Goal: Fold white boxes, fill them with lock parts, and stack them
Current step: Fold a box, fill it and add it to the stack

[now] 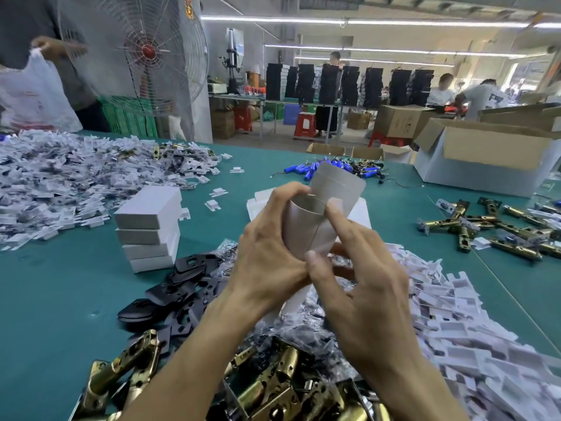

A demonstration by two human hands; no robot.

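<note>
Both hands hold a half-folded white box (303, 229) in the air above the green table (45, 299), just over a small pile of flat white box blanks (258, 205). The left hand (267, 241) wraps its curled fingers round the box's left side. The right hand (361, 287) pinches the right edge between thumb and forefinger, and its other fingers are loosely bent. The box's upper flap stands up and bows away from the person – not yet tucked in.

Left of the hands a stack of four folded white boxes (148, 229) stands on the table. Black plates (182, 284) lie just in front of it, and brass latch bolts (273, 390) are heaped at the near edge. More brass latches (491, 229) lie scattered to the right. White card inserts form a big heap on the far left (60, 177) and another under the right forearm (440, 314). Blue cylinders with wires (328, 168) lie beyond the box – near an open carton (485, 159).
</note>
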